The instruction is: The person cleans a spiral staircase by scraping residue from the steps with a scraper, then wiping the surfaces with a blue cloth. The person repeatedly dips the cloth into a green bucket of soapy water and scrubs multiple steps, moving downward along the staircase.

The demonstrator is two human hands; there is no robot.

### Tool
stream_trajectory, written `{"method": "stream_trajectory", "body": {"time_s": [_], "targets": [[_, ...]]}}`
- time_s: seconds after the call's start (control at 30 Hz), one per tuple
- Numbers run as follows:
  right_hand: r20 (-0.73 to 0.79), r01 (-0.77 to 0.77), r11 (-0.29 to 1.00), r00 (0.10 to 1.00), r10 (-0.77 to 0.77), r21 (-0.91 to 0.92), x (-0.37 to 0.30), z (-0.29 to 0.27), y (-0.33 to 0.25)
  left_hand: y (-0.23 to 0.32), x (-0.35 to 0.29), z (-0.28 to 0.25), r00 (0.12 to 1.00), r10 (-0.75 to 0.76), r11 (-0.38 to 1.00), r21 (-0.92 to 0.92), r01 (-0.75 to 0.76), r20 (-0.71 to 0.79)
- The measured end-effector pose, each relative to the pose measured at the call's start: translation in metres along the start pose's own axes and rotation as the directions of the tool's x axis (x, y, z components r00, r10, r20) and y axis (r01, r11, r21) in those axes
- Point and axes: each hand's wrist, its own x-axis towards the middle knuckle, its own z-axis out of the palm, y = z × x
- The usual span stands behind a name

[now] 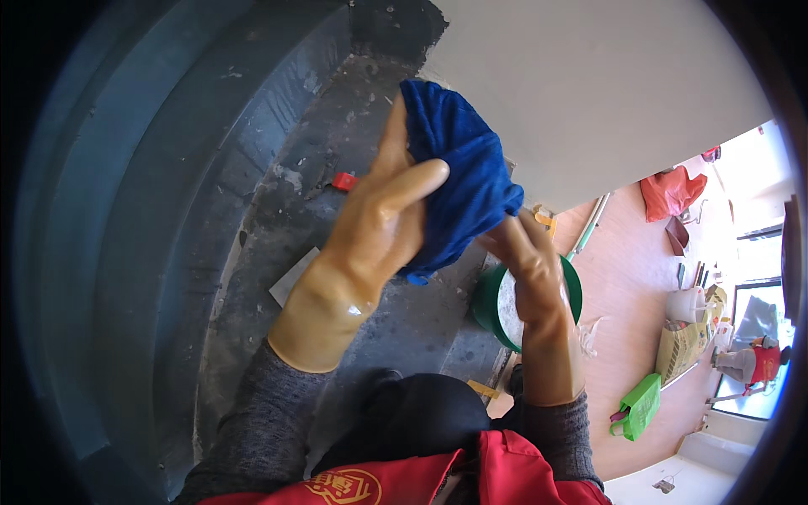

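Between left grip (379, 210) and right grip (534, 261) hangs blue cloth (463, 172).

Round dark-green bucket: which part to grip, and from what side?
The round dark-green bucket is probably best gripped by its left rim, coming down from above. Its mouth opens toward the camera and that side shows uncovered, while the gloved right hand and wrist cross in front of the opening. I can't make out a handle.

We see soft, creased cloth (463, 168) and our smooth, rubbery gloves (358, 240), glossy at the wrist; our sleeves (268, 412) are matt knit, the bucket (485, 305) smooth plastic, the wall (572, 84) matt.
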Motion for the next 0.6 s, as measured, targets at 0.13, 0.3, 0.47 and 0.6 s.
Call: {"method": "stream_trajectory", "body": {"time_s": [0.13, 0.3, 0.47, 0.6], "targets": [[0.016, 0.078, 0.987, 0.997, -0.077, -0.144, -0.016, 0.024, -0.017, -0.03, -0.001, -0.003, 0.998, 0.062, 0.994, 0.085, -0.065, 0.03], [-0.213, 0.174, 0.981, 0.958, -0.189, -0.089, 0.006, 0.015, -0.01, -0.024, 0.0, -0.008, 0.927, 0.299, 0.66, 0.652, -0.374, 0.229], [-0.397, 0.075, 0.997, 0.916, -0.054, 0.036, 0.016, -0.043, -0.015, 0.011, -0.008, -0.023, 0.974, 0.141, 0.642, 0.765, 0.048, -0.18], [-0.136, 0.402, 0.846, 0.872, -0.47, -0.35, 0.019, -0.052, -0.026, 0.015, -0.008, -0.038, 0.93, 0.058, 0.76, 0.621, 0.194, -0.362]]}}
